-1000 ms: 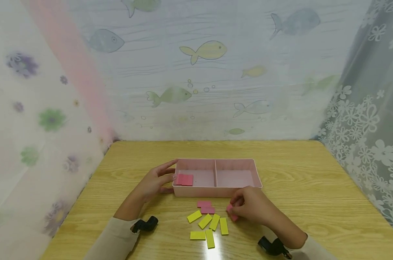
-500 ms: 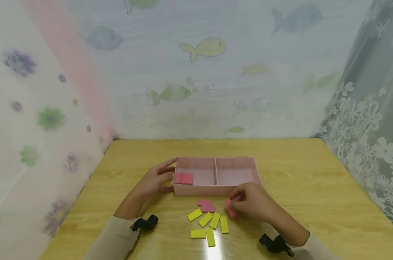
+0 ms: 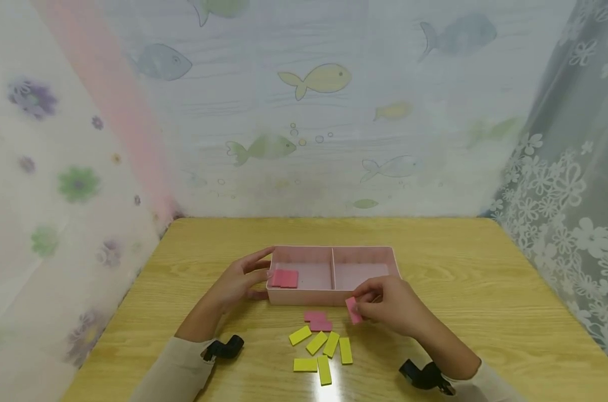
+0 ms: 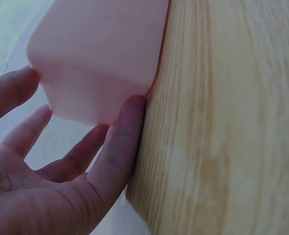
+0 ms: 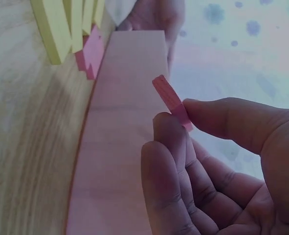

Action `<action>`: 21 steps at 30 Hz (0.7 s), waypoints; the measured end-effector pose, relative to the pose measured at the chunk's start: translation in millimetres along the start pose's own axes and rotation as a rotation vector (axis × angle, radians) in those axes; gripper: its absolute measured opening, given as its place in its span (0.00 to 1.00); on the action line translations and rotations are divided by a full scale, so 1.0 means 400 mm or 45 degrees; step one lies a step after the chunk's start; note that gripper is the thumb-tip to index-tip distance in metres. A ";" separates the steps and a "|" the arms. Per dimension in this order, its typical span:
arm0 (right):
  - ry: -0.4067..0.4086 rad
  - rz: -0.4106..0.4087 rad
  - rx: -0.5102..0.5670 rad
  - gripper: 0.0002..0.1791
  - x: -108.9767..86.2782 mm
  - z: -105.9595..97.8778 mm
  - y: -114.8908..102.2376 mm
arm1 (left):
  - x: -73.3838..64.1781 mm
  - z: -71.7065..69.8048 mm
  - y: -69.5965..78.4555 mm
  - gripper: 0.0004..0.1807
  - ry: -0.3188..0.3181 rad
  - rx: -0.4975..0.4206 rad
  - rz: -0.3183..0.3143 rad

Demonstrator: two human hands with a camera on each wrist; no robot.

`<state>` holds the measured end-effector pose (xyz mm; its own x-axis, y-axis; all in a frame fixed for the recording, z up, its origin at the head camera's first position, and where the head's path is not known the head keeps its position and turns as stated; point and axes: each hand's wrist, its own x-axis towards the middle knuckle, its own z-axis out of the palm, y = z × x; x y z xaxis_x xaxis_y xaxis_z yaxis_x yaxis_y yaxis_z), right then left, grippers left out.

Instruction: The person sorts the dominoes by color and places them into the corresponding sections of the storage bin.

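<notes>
A pink box [image 3: 306, 297] with two compartments stands on the table. My left hand [image 3: 238, 283] is at its left end; the left wrist view has its fingertips [image 4: 132, 105] spread against the end wall. In front of the box, my right hand [image 3: 396, 307] pinches a thin pink block [image 3: 352, 310] between thumb and fingers. In the right wrist view this block [image 5: 167, 95] is held tilted near the box's wall. Several pink blocks [image 3: 286, 278] lie side by side in the left compartment. The right compartment has nothing visible in it.
Two pink blocks [image 3: 321, 325] lie on the wooden table [image 3: 449, 251] before the box. Several yellow blocks [image 3: 300, 336] are scattered nearer to me. A fish-patterned curtain [image 3: 324, 123] hangs behind the table.
My right hand has lifted the pink block off the table and brought it slightly left and toward the box's front wall. The left hand has stayed at the box's end.
</notes>
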<state>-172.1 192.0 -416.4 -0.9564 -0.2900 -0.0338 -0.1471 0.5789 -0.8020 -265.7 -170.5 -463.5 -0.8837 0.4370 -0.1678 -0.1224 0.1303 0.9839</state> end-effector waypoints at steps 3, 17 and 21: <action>0.016 0.003 0.017 0.07 0.004 -0.002 -0.001 | 0.000 -0.002 -0.001 0.32 0.002 -0.001 -0.003; 0.049 -0.004 0.207 0.09 0.040 -0.013 -0.033 | 0.001 -0.004 -0.006 0.32 -0.010 -0.006 0.001; 0.066 0.009 0.242 0.10 0.051 -0.016 -0.045 | 0.002 -0.003 -0.004 0.33 -0.013 -0.006 0.011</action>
<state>-190.7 180.5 -398.9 -0.9698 -0.2437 -0.0133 -0.0945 0.4251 -0.9002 -266.9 -171.5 -465.1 -0.8800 0.4473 -0.1598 -0.1168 0.1223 0.9856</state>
